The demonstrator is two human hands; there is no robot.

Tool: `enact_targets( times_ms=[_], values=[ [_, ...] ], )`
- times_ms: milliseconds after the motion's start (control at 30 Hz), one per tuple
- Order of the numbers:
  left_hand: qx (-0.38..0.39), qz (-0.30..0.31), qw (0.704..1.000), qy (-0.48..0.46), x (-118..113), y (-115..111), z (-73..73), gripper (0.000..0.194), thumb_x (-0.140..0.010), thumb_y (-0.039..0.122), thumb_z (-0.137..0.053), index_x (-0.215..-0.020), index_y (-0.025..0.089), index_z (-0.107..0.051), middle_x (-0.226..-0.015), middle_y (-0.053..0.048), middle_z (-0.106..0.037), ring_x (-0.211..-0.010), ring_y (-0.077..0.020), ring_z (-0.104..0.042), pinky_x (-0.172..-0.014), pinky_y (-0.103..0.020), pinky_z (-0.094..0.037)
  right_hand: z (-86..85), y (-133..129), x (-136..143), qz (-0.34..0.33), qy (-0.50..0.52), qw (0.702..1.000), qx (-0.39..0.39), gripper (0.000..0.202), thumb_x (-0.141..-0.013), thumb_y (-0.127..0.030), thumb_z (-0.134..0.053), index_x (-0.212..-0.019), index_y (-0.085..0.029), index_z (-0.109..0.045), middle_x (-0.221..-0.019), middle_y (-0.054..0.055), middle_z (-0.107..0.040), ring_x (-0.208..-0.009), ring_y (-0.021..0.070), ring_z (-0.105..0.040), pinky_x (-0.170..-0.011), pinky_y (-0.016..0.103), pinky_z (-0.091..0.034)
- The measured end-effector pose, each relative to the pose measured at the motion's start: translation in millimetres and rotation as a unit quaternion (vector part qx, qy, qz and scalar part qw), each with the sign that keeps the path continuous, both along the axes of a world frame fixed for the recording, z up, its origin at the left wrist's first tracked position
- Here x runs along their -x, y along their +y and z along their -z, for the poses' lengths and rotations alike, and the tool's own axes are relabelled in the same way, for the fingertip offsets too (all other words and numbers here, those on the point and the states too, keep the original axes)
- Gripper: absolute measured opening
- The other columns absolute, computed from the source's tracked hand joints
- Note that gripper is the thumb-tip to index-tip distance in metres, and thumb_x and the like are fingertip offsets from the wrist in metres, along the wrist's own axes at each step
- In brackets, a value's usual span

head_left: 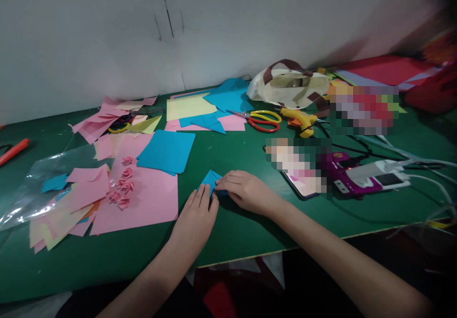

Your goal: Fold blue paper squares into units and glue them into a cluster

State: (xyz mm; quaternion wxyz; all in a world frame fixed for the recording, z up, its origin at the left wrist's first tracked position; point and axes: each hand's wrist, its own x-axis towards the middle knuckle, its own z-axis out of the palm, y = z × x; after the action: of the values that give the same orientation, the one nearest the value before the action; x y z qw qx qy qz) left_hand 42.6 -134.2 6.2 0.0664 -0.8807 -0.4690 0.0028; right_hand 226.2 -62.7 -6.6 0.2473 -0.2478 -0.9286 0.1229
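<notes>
A small folded blue paper (210,179) lies on the green table (221,151). My left hand (200,209) rests over its lower left part, fingers stretched out and pressing it flat. From the right, my right hand (244,190) has its fingers bent together at the paper's right edge, the fingertips touching it. To the left, a stack of blue square sheets (167,151) overlaps a large pink sheet (157,199) that bears several small pink paper roses (125,184).
Behind are scissors (264,120), a yellow glue gun (300,120), a cream bag (285,87) and a yellow sheet (187,107). At right are a phone (294,175), a purple power strip (339,177) and cables. Pink scraps and a clear plastic bag (26,194) lie left.
</notes>
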Motion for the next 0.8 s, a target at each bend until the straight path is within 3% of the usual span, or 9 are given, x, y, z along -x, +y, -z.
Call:
enact_targets(
  times_ms=[200, 400, 533, 800],
  values=[
    [0.029, -0.001, 0.999, 0.032, -0.2, -3.7, -3.2, 0.045, -0.082, 0.005, -0.037, -0.124, 0.009, -0.05, -0.133, -0.021, -0.049, -0.126, -0.0296, -0.042, -0.098, -0.046, -0.042, 0.7, -0.6, -1.5, 0.0, -0.009, 1.0, -0.028, 0.029, -0.087, -0.011, -0.043, -0.102, -0.018, -0.067, -0.102, 0.009, -0.068, -0.094, 0.0194, -0.06, -0.078, 0.037, -0.05],
    [0.056, -0.005, 0.998, 0.023, 1.2, -2.7, -4.1, 0.051, -0.079, 0.001, -0.035, -0.128, 0.008, -0.046, -0.136, -0.022, -0.044, -0.129, -0.0289, -0.036, -0.1, -0.045, -0.041, 5.0, -1.6, 0.8, -0.035, -0.009, 0.998, -0.056, 0.032, -0.088, -0.008, -0.04, -0.106, -0.015, -0.066, -0.108, 0.008, -0.068, -0.101, 0.0182, -0.059, -0.088, 0.036, -0.049],
    [0.087, -0.008, 0.996, 0.018, 1.3, -3.1, -3.2, 0.055, -0.076, 0.0, -0.037, -0.131, 0.003, -0.041, -0.137, -0.024, -0.04, -0.13, -0.0302, -0.031, -0.103, -0.044, -0.038, 4.2, -0.5, 2.6, -0.031, 0.004, 0.999, -0.032, 0.032, -0.087, -0.008, -0.041, -0.103, -0.014, -0.068, -0.105, 0.007, -0.069, -0.096, 0.0193, -0.06, -0.084, 0.036, -0.05],
    [0.123, -0.004, 0.992, 0.012, 3.7, -9.5, -3.9, 0.077, -0.063, 0.0, -0.042, -0.138, 0.003, -0.024, -0.145, -0.024, -0.025, -0.134, -0.0312, -0.003, -0.106, -0.049, -0.031, 0.8, 1.7, 4.0, -0.02, 0.036, 0.999, 0.027, 0.034, -0.082, -0.004, -0.041, -0.095, -0.016, -0.07, -0.101, 0.005, -0.07, -0.089, 0.0199, -0.06, -0.078, 0.038, -0.049]
  ],
)
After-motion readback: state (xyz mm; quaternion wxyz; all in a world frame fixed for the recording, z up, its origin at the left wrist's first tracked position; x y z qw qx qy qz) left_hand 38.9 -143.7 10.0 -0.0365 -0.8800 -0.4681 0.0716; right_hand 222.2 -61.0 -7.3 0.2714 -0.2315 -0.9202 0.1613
